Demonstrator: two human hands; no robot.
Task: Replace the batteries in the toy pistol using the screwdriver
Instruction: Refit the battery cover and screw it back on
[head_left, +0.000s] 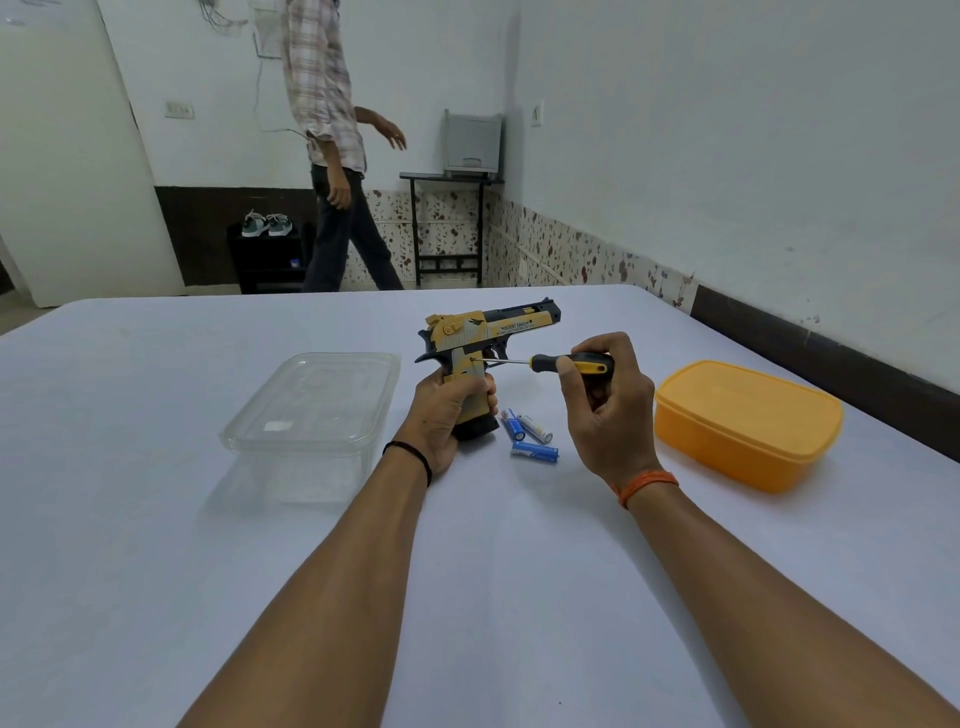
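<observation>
Hands at work over a white table (156, 571), seen from the wearer's head cam looking fwd and down. The left hand (441, 421) is wrapped round the handle of a yellow-and-black toy pistol (488, 332), holding it upright just above the table w/ the barrel pointing away and to the right. The right hand (608, 400) has fingers and thumb curled round the black-and-yellow handle of a screwdriver (566, 362); its thin shaft runs level to the left and the tip meets a small screw on the side of the pistol's handle. Three blue batteries (527, 434) lie loose on the table just beside the pistol's base, between the two hands. A clear plastic container (311, 410) sits to the left, a yellow lidded box (748, 426) to the right, both apart from the hands. In the background another person (332, 145) walks past a small black stand. Judging by the tip on the screw, this is the screw-turning step on the battery cover; can't tell whether it's being loosened or tightened, nor whether the loose batteries are old or new. Next move prob. calls for steady inward pressure, shaft kept square to the screw so it doesn't slip, and the left hand holding the pistol firm.
</observation>
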